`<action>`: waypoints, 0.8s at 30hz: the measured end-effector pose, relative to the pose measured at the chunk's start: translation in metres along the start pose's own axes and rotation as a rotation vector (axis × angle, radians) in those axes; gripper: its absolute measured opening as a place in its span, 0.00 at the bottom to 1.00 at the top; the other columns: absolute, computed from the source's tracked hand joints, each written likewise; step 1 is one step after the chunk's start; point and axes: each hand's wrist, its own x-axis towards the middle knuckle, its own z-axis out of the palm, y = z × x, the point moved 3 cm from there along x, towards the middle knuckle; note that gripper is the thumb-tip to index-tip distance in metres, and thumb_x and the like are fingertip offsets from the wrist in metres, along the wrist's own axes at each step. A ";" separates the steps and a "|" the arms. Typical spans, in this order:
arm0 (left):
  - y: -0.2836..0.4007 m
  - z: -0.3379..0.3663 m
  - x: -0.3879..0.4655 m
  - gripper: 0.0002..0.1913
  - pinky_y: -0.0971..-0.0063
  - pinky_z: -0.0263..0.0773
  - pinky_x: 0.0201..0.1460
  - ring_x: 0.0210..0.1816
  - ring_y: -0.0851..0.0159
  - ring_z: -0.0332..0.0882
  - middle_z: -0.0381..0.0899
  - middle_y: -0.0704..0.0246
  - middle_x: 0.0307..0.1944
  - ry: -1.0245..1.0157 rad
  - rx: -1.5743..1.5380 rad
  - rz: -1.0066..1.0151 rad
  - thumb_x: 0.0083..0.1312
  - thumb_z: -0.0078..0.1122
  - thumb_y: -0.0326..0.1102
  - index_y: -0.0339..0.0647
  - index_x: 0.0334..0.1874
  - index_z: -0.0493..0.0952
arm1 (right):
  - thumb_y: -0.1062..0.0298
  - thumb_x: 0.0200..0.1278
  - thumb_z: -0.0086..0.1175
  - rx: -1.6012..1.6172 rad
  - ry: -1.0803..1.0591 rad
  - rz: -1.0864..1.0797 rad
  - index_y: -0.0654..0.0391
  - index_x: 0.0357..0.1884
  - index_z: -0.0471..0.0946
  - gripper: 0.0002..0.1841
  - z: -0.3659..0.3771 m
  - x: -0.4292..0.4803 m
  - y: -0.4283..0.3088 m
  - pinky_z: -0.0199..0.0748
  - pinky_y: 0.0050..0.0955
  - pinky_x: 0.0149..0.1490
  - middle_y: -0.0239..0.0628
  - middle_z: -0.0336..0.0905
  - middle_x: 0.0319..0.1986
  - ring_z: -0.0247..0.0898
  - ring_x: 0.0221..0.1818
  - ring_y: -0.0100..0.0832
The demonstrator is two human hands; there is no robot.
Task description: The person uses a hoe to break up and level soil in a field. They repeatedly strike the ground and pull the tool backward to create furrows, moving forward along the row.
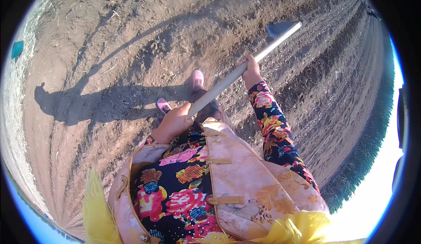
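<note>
Both my hands grip the pale wooden handle (221, 86) of a hoe, which slants from my waist up to the right. My left hand (176, 120) is closed around the handle's near end, just in front of my body. Farther along the shaft, my right hand (250, 67) wraps it with the arm stretched out. At the far end the hoe's flat metal blade (279, 28) appears over loose brown soil (197, 40); whether it touches the ground I cannot tell. The handle partly covers my legs.
My pink shoes (197, 78) stand on bare, clumpy soil. Furrows (315, 50) run toward the upper right. A green container (17, 49) sits at the far left. Tall green plants (365, 152) border the field on the right. My shadow (98, 102) stretches left.
</note>
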 end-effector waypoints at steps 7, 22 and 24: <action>-0.059 -0.014 -0.118 0.14 0.52 0.68 0.35 0.32 0.42 0.75 0.75 0.47 0.27 -0.082 0.014 -0.169 0.53 0.53 0.32 0.35 0.39 0.65 | 0.72 0.52 0.50 -0.283 0.105 0.185 0.59 0.24 0.65 0.06 -0.009 -0.072 0.185 0.66 0.30 0.18 0.36 0.64 0.14 0.62 0.12 0.32; -0.109 -0.051 -0.259 0.13 0.53 0.69 0.35 0.31 0.45 0.76 0.76 0.51 0.24 -0.071 0.196 -0.392 0.51 0.55 0.34 0.38 0.38 0.67 | 0.72 0.53 0.52 -0.075 0.116 0.506 0.59 0.22 0.64 0.08 -0.020 -0.127 0.359 0.68 0.29 0.19 0.34 0.63 0.14 0.61 0.12 0.30; -0.103 -0.059 -0.266 0.13 0.54 0.69 0.35 0.30 0.45 0.75 0.76 0.52 0.24 -0.005 0.191 -0.388 0.50 0.55 0.34 0.38 0.36 0.68 | 0.72 0.53 0.52 -0.093 0.145 0.599 0.58 0.22 0.64 0.09 -0.016 -0.129 0.365 0.68 0.28 0.19 0.32 0.62 0.14 0.61 0.12 0.29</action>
